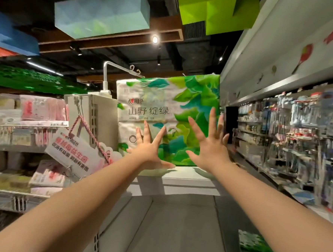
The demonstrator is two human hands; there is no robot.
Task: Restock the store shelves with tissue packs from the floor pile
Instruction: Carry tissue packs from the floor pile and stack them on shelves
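Store aisle, shelf top [178, 175]: one green tissue pack [168, 118] upright. Left hand [150, 150] and right hand [209, 146] raised, fingers splayed before it, contact unclear. Second pack [255, 246] lower right.

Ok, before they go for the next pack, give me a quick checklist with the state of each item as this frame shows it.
1. Green tissue pack upright on the shelf top: ok.
2. Left hand holds nothing, fingers spread: ok.
3. Right hand holds nothing, fingers spread: ok.
4. Hands off the pack: cannot tell.
5. Another green pack waiting lower right: ok.
6. Room beside the placed pack: cannot tell.
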